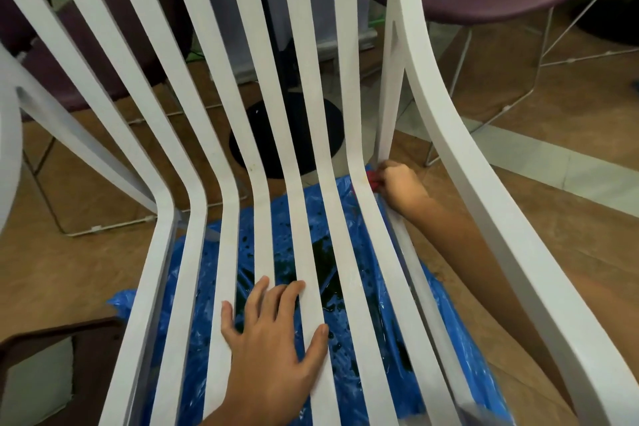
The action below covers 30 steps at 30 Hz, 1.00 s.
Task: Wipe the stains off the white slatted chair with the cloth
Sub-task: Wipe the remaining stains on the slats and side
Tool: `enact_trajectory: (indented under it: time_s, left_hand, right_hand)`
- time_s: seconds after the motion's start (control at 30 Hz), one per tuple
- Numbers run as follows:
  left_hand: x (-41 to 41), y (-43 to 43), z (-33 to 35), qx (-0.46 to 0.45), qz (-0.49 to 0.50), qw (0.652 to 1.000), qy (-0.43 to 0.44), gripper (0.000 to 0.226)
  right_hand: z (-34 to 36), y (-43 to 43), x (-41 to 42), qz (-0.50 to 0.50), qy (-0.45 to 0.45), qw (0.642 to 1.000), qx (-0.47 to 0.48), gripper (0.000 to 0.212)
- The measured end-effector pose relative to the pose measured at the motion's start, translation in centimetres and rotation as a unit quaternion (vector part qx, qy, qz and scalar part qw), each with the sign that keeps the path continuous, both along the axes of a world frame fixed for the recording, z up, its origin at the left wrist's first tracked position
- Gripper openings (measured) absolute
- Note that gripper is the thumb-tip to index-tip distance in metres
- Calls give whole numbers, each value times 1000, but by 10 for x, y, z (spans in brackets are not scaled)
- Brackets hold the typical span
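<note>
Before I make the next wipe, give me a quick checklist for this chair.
1. Cloth gripped: right hand pinches the red cloth: ok.
2. Cloth on target: it sits at the rightmost slat's bend on the white slatted chair: ok.
3. Chair steadied: left hand lies flat on the seat slats: ok.
4. Stains gone: a yellowish mark shows on a middle slat: not ok.
5. Floor covered: blue plastic sheet lies under the seat: ok.
6. Cloth clean: mostly hidden: cannot tell.
</note>
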<state>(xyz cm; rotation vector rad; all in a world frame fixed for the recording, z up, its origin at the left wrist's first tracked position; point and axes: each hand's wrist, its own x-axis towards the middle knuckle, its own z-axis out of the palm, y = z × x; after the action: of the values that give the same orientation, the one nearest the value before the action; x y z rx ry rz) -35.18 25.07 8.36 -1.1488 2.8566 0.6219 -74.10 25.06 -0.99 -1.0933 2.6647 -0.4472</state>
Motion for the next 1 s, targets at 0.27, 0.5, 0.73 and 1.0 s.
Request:
enact_trajectory:
  time_s: [0.27,0.5,0.73,1.0]
  left_hand:
    - [-2,1,11,0,-4,1000,-18,69]
    - [-1,2,13,6,-2,1000,-20,69]
    - [-1,2,15,8,-6,999,-33,69]
    - [-2,0,16,10,-9,999,-30,66]
  right_hand:
    - [66,1,32,17,-58,986,153,16]
    - [63,-10,32,24,-11,995,100,4]
    - [35,5,37,-87,-82,990,-75,33]
    - [61,14,39,-17,-23,996,89,20]
